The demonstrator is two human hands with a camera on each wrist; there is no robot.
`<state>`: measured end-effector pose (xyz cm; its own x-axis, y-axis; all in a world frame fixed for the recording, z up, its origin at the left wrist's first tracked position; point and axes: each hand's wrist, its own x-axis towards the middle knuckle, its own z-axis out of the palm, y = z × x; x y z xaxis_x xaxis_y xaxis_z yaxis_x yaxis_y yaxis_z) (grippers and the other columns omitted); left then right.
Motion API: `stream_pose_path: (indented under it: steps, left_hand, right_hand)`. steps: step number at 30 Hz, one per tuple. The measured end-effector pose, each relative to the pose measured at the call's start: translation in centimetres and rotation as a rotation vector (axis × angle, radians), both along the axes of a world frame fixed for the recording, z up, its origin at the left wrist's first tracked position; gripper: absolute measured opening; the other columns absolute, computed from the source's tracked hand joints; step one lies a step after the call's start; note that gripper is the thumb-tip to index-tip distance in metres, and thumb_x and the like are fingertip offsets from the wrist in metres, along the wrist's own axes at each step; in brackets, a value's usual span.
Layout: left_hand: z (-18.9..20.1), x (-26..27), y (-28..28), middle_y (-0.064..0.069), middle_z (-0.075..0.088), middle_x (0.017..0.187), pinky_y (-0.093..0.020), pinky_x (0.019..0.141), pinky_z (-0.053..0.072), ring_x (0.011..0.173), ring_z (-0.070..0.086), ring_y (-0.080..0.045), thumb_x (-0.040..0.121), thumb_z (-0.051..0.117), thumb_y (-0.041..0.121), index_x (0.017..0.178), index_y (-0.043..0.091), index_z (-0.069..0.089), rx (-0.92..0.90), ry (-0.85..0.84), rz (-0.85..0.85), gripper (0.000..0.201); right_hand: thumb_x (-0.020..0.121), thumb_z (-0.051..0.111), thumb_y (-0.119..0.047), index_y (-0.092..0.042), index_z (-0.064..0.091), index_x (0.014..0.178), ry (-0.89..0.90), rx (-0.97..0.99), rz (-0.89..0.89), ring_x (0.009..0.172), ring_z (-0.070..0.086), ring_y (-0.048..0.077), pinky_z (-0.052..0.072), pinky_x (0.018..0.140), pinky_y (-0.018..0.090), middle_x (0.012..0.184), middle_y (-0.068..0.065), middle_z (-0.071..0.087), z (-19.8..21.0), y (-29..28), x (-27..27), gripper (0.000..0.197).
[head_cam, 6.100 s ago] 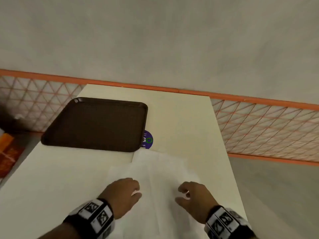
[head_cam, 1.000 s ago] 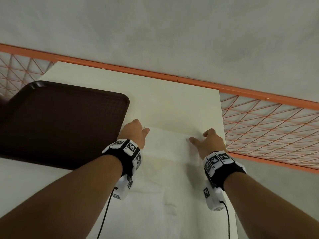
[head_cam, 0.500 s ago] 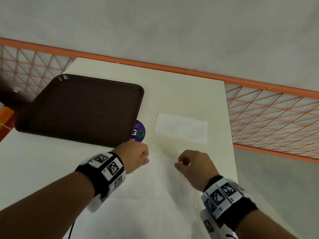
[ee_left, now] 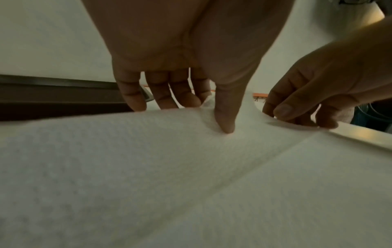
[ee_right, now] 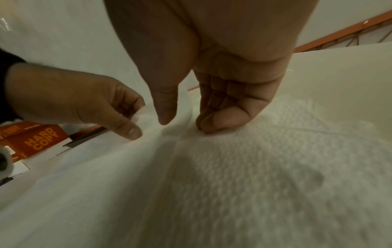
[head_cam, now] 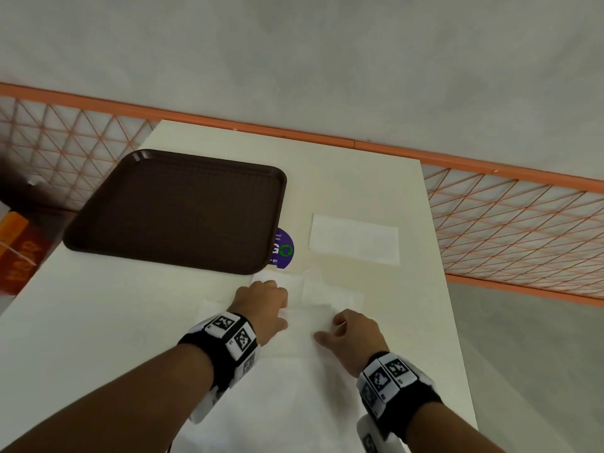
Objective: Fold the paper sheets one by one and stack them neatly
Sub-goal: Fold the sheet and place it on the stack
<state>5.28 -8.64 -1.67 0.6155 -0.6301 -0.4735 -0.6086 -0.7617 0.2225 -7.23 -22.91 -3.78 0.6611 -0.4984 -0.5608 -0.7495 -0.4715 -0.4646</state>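
A folded paper sheet (head_cam: 354, 239) lies flat on the white table, a narrow white rectangle just right of the purple sticker and well beyond the hands; nearer, a loose pile of unfolded sheets (head_cam: 294, 371) spreads across the table's near part, white, thin and finely dimpled, with straight crease lines; the top sheet (ee_left: 212, 117) is raised at its far edge, pinched between the thumb and fingers of the left hand, and again just to the right by the right hand; the rest of it lies slack on the pile.

Head view overhead; wrist views close, blurry, share hands (head_cam: 307, 318).
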Motion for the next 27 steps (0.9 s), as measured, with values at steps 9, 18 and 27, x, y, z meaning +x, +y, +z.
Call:
stream_pose_path:
  steps: [9, 18, 27]
  left_hand:
    - [5.3, -0.6, 2.2, 0.011, 0.059, 0.083, -0.022, 0.07, 0.046, 0.08, 0.058, -0.01, 0.076, 0.074, 0.032, 0.086, 0.028, 0.059, -0.321, 0.263, -0.073, 0.018]
    - [3.8, 2.1, 7.4, 0.006, 0.071, 0.103, -0.043, 0.095, 0.049, 0.098, 0.064, -0.013, 0.078, 0.054, 0.072, 0.108, 0.022, 0.068, -0.553, 0.706, 0.634, 0.06]
    - [2.7, -1.4, 7.6, -0.002, 0.071, 0.115, -0.046, 0.091, 0.053, 0.107, 0.066, -0.026, 0.095, 0.054, 0.036, 0.132, 0.026, 0.053, -0.841, 1.006, 0.912, 0.038]
  right_hand:
    - [0.084, 0.071, -0.036, -0.031, 0.058, 0.072, -0.208, 0.184, 0.104, 0.065, 0.058, -0.002, 0.042, 0.058, 0.01, 0.07, -0.016, 0.064, 1.8, 1.5, -2.7, 0.018]
    - [0.085, 0.065, -0.016, -0.003, 0.073, 0.097, -0.517, 0.72, -0.155, 0.085, 0.072, 0.026, 0.055, 0.071, 0.032, 0.096, 0.013, 0.075, 5.9, 1.6, -4.6, 0.019]
    - [0.088, 0.065, -0.013, 0.001, 0.07, 0.099, -0.609, 0.718, -0.426, 0.08, 0.068, 0.03, 0.054, 0.07, 0.037, 0.096, 0.02, 0.073, 6.6, 0.2, -3.7, 0.018]
